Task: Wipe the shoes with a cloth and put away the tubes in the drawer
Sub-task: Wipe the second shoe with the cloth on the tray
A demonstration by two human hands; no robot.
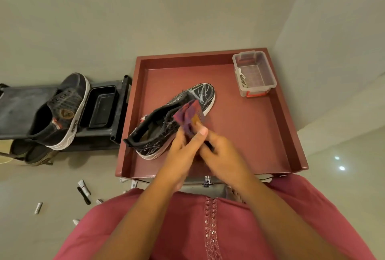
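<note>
Pale floor and bare walls all round, with a red tray-topped cabinet (279,118) pushed into the corner. On it, lying on its side: a black shoe (166,122) with scrawled white markings, toe toward the wall. Over its side, a purple-and-orange cloth (190,117), bunched and held by both hands close together. Left hand (181,147) curled round the lower part of the cloth; right hand (218,147) pinching it beside, thumb up. Probably gathering the cloth into a pad before rubbing.

Worth doing well: fold to a firm wad, keep a clean face outward, then free the left hand to steady the heel while the right wipes in strokes from toe to heel. Press lightly over the fabric, harder along the white sole edge. Turn over for the hidden side.

Off to the left, on a dark rack (102,111), a second black shoe (60,111), apparently not yet in hand. Scattered on the floor at lower left, small tubes (84,186), none yet put away; drawer handle (207,181) just visible under the tray's front edge. Clear plastic box (253,72) at the tray's far right corner, well away from the work.
</note>
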